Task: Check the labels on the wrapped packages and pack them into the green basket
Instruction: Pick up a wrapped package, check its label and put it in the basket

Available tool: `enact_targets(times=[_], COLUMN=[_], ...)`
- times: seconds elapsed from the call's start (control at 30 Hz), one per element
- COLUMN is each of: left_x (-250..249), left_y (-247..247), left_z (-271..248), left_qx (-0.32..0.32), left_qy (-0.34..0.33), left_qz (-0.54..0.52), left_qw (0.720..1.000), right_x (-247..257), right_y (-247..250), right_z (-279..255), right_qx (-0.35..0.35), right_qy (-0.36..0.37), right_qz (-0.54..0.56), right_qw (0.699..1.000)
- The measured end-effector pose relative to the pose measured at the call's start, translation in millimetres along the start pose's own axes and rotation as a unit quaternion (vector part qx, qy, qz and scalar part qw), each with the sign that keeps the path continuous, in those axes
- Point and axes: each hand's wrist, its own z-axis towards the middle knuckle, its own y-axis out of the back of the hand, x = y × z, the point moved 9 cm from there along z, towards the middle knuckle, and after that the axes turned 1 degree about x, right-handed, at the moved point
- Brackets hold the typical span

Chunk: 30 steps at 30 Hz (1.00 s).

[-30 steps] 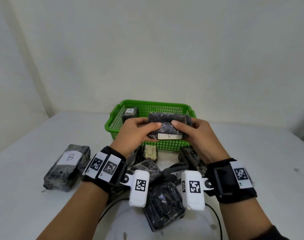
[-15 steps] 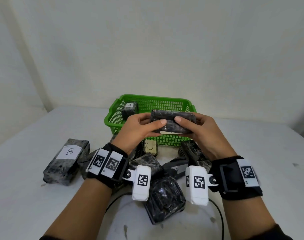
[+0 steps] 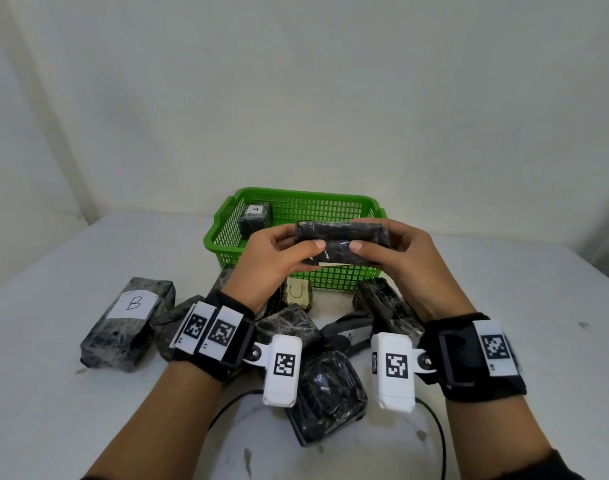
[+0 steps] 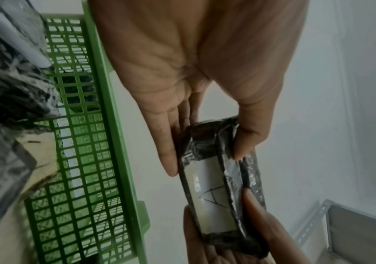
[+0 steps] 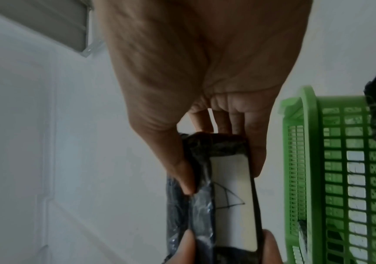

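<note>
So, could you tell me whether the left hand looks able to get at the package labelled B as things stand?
Probably not yet: the left hand grips the held package together with the right hand. Once freed, package B lies uncovered on the table's left side.

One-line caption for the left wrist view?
Both hands hold a wrapped package, label A showing, beside the green basket.

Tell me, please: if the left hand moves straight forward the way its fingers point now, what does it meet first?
Probably the near rim of the green basket. The left hand, with the right hand, holds the wrapped package just above that rim, so it may pass over; depth is unclear.
</note>
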Motion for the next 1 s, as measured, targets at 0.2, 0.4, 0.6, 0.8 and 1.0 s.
enact_targets(times=[0.2, 0.4, 0.6, 0.8, 1.0], left_x=[-4, -18, -22, -2, -6], left_y=[1, 5, -6, 6, 6], left_z=[-2, -4, -10, -4, -6], left_qx=[0.010, 0.017, 0.067, 0.007, 0.000], left_qy=[-0.010, -0.064, -0.084, 0.011, 0.002], left_qz=[0.045, 0.099, 0.095, 0.107, 0.126], left_qw=[0.999, 0.993, 0.990, 0.994, 0.992], right_x=[8, -17, -15, -19, -16], right_y=[-1, -6, -12, -2, -3], right_z=[-3, 2, -6, 0, -3], right_qx=[-0.006, 0.045, 0.050, 0.002, -0.004], right_qy=[0.019, -0.057, -0.118, -0.075, -0.064], right_qz=[-0.005, -0.016, 0.098, 0.047, 0.015], right_qw=[1.000, 0.997, 0.987, 0.996, 0.998])
